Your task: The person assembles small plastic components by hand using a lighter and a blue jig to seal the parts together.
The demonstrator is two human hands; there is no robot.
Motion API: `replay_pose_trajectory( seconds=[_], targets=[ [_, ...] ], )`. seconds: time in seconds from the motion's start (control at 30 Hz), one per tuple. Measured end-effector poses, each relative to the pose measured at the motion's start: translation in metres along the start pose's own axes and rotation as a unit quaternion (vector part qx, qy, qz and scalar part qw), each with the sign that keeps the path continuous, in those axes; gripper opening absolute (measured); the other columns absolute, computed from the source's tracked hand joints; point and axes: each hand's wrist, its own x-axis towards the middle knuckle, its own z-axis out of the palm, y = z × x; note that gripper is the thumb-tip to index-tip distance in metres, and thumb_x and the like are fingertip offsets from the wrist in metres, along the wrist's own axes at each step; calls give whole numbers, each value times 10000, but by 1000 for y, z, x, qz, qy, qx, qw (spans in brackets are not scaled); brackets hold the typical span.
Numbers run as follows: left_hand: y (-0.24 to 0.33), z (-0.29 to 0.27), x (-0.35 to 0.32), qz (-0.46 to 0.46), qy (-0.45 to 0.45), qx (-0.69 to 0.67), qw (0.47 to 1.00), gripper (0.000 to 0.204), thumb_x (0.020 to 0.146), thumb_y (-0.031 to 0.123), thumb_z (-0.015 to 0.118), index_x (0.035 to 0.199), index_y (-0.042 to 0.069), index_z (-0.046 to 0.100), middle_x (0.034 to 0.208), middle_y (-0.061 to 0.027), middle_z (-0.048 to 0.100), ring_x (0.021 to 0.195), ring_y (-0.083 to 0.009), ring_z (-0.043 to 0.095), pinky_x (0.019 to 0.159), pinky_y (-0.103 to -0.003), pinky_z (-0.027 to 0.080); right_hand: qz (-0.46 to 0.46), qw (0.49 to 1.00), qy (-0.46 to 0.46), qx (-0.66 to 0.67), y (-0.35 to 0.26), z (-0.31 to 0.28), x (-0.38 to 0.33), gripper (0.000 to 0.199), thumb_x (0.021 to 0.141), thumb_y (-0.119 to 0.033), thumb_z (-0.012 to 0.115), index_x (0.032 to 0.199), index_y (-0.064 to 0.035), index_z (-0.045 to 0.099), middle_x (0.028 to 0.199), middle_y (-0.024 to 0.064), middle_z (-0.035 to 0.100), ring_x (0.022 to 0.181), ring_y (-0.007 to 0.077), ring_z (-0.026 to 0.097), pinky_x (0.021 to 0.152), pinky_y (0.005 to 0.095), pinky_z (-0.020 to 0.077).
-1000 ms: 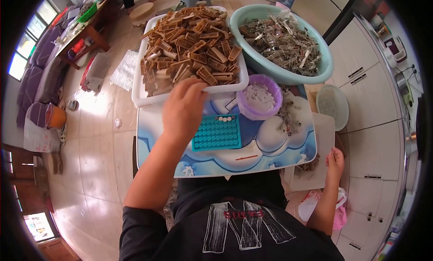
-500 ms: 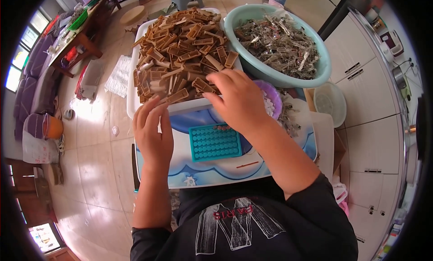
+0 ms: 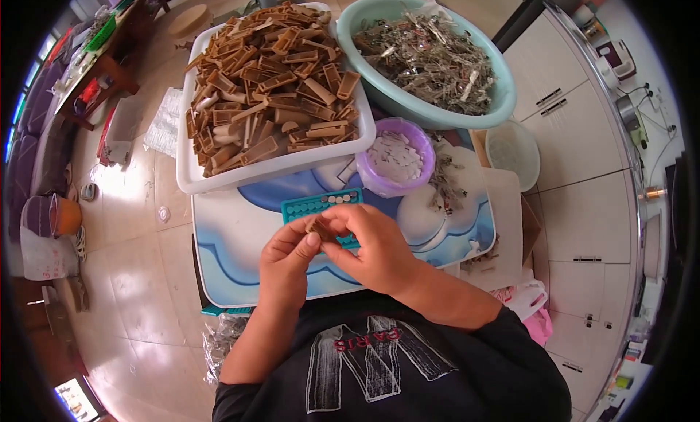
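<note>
Left hand (image 3: 286,256), right hand (image 3: 373,248): jointly pinching one brown plastic casing (image 3: 319,230).
Teal grid tray (image 3: 296,210) beneath: few pale discs (image 3: 341,199), most visible cells apparently unfilled.
Casing heap (image 3: 273,87) beyond: plenty left.

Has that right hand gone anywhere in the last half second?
Yes. Against the white tub, the right hand has moved away from the near rim, back toward the person's body, and now hides part of the teal tray.

Tray (image 3: 222,180) left, basin (image 3: 430,116) right, bowl (image 3: 397,188) before the basin, board (image 3: 297,209) (nearer than the tray) on table (image 3: 237,240)
</note>
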Motion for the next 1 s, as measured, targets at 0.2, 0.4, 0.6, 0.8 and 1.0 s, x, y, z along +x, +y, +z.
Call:
replay_pose_trajectory(
  seconds=[0.2, 0.4, 0.6, 0.8, 1.0],
  targets=[
    [-17, -4, -9, -78, 36, -36, 996, 275, 870, 182, 610, 1078, 6, 572, 1003, -103, 634, 907, -187, 612, 802, -303, 484, 5, 996, -7, -86, 24, -35, -40, 186, 702, -71, 716, 844, -44, 599, 757, 79, 608, 694, 262, 587, 618, 340, 460],
    [-20, -3, -7, -88, 60, -17, 994, 246, 889, 183, 580, 1078, 26, 570, 983, -101, 633, 872, -182, 612, 782, -295, 485, 127, 937, 154, -286, 82, -95, -79, 182, 711, -98, 699, 857, -64, 596, 834, 91, 580, 766, 280, 564, 657, 373, 458],
    [-30, 11, -11, -127, 38, -21, 991, 244, 895, 190, 571, 1083, 35, 570, 986, -89, 632, 855, -164, 607, 766, -270, 471, 210, 899, 152, -354, 106, -121, -77, 149, 759, -130, 667, 867, -48, 603, 833, 82, 580, 786, 268, 568, 660, 359, 461],
    [-33, 9, -14, -143, 44, -7, 989, 251, 900, 206, 564, 1087, 38, 567, 983, -83, 631, 862, -160, 603, 774, -276, 465, 227, 933, 220, -173, 88, -131, -72, 124, 806, -131, 658, 849, -24, 612, 787, 56, 592, 633, 145, 522, 596, 268, 439],
    [-28, 7, -14, -141, 51, -21, 988, 263, 901, 210, 561, 1095, 34, 560, 979, -89, 631, 872, -171, 602, 802, -296, 462, -4, 972, 184, -143, 51, -127, -65, 117, 751, -4, 677, 862, -13, 641, 818, 76, 595, 660, 149, 554, 600, 245, 447]
  ],
)
